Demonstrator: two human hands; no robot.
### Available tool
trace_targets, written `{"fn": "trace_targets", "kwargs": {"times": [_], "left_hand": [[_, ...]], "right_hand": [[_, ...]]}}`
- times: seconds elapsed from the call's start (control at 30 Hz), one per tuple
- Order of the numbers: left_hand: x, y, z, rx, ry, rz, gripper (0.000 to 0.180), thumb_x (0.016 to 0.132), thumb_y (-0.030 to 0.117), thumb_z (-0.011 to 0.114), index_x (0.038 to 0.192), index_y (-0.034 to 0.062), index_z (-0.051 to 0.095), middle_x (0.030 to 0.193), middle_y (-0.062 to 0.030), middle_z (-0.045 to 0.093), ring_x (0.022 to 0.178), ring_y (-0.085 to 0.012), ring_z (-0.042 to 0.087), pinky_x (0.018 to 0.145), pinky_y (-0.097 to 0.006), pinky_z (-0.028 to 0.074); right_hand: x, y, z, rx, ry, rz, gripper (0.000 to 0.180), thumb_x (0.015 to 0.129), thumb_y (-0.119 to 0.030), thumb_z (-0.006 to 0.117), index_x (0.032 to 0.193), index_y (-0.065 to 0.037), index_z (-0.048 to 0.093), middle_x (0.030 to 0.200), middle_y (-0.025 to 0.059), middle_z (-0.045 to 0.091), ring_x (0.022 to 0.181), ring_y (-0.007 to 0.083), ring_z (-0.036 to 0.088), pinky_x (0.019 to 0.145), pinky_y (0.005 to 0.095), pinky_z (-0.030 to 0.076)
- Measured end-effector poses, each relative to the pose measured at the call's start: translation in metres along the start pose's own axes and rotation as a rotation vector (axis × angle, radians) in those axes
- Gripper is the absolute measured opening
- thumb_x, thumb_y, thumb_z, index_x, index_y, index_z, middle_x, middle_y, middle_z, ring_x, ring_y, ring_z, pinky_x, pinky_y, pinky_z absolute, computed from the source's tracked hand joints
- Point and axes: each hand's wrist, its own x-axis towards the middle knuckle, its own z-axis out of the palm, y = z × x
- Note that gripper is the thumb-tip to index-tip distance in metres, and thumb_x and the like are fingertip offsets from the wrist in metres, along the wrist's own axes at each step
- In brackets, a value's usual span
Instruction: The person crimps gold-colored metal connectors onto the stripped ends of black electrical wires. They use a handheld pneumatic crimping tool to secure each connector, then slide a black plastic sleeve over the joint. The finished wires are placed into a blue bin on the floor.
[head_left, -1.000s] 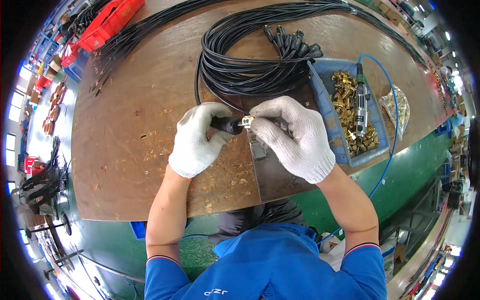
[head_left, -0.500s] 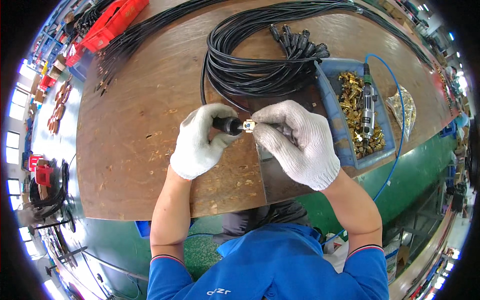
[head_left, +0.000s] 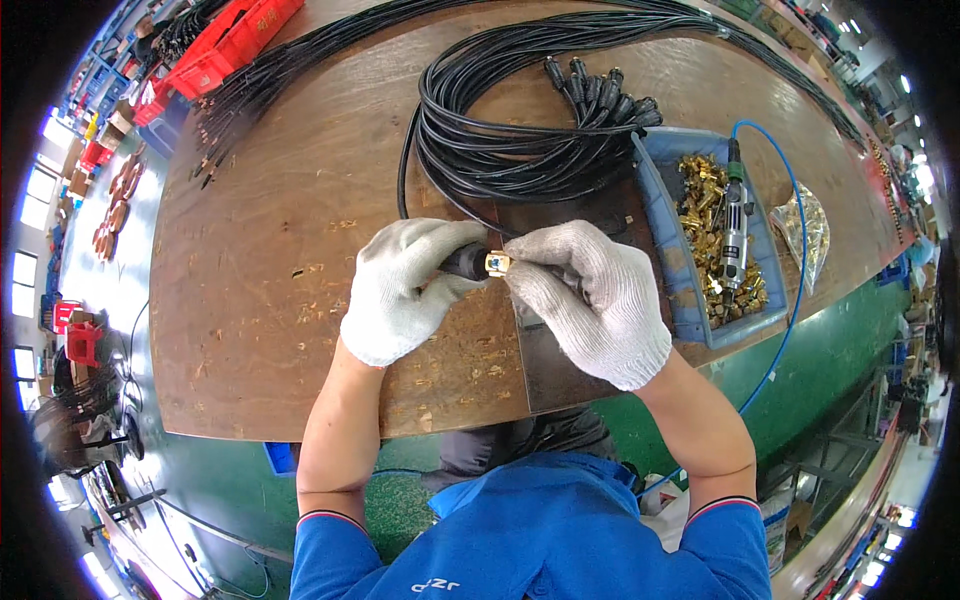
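Note:
White knit gloves cover both of my hands, which meet above the wooden table near its front. My left hand (head_left: 405, 290) is closed round a black cable connector (head_left: 464, 263) on the end of a cable. Opposite it, my right hand (head_left: 592, 298) pinches a small brass fitting (head_left: 497, 263) between thumb and fingertips. The fitting sits against the connector's end; how far it goes in is hidden. Just beyond the hands lies a big coil of black cable (head_left: 470, 170) with several black connectors (head_left: 605, 95) at its far right.
To the right, a blue-grey bin (head_left: 662, 240) holds many brass fittings (head_left: 703, 200) and an air tool (head_left: 735, 235) with a blue hose (head_left: 795, 310). A clear bag (head_left: 805, 235) lies beside it. Loose cable ends (head_left: 225, 125) and a red crate (head_left: 225, 45) are at the far left.
The connector and the brass fitting have come closer together; the gap between them has closed. My right hand has shifted slightly left and down, keeping its pinch.

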Motion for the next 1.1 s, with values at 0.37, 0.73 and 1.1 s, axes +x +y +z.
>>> {"fn": "trace_targets", "kwargs": {"times": [0.37, 0.73, 1.1], "left_hand": [[-0.001, 0.009, 0.007, 0.1, 0.014, 0.046, 0.044, 0.07, 0.005, 0.081, 0.113, 0.0072, 0.076, 0.101, -0.0143, 0.076, 0.093, -0.0382, 0.073, 0.086, -0.046, 0.057], [0.003, 0.018, 0.011, 0.285, -0.088, 0.153, 0.056, 0.073, 0.003, 0.082, 0.127, 0.0054, 0.069, 0.099, -0.0131, 0.074, 0.09, -0.0375, 0.07, 0.084, -0.048, 0.056], [0.062, 0.03, 0.009, 0.24, 0.213, 0.03, 0.042, 0.089, 0.022, 0.085, 0.126, 0.0057, 0.074, 0.098, -0.0145, 0.076, 0.088, -0.0285, 0.072, 0.083, -0.037, 0.058]], "right_hand": [[-0.005, 0.011, 0.001, 0.019, 0.009, 0.209, 0.012, 0.099, -0.009, 0.078, 0.108, -0.004, 0.071, 0.089, 0.0115, 0.078, 0.075, 0.0193, 0.076, 0.067, 0.032, 0.059], [0.001, 0.041, -0.013, -0.097, -0.069, -0.001, 0.008, 0.101, -0.009, 0.074, 0.106, -0.005, 0.07, 0.089, 0.0146, 0.075, 0.077, 0.0297, 0.076, 0.068, 0.0366, 0.058], [0.061, 0.05, -0.027, 0.35, 0.191, 0.43, 0.032, 0.108, -0.028, 0.064, 0.118, 0.002, 0.067, 0.09, 0.0047, 0.072, 0.063, 0.0085, 0.059, 0.055, 0.0248, 0.048]]}}
